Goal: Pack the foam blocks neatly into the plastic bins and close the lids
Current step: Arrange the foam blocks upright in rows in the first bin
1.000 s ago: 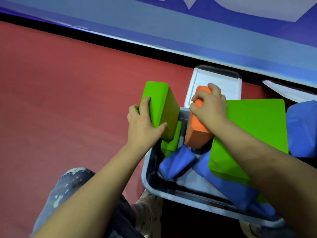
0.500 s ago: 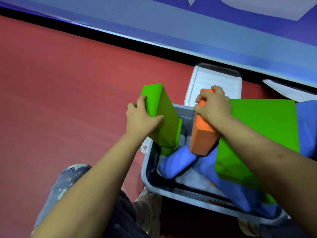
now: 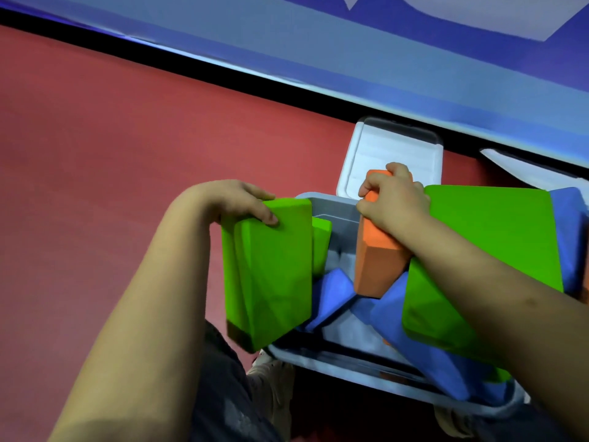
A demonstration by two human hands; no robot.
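Observation:
A grey plastic bin sits on the red floor below me, with its white lid open behind it. My left hand grips the top of a large green foam block that stands upright over the bin's left edge. A smaller green block stands just behind it inside the bin. My right hand holds an orange block upright in the bin's middle. Blue blocks lie tilted at the bottom. A big green block leans under my right forearm.
A blue wall panel with a black base strip runs across the back. Another white lid and more blue foam show at the right edge. My knee and shoe are just below the bin. Red floor spreads to the left.
My left hand has shifted to the top of the large green block and turned it upright, lower over the bin's left edge. The right hand and orange block have hardly moved.

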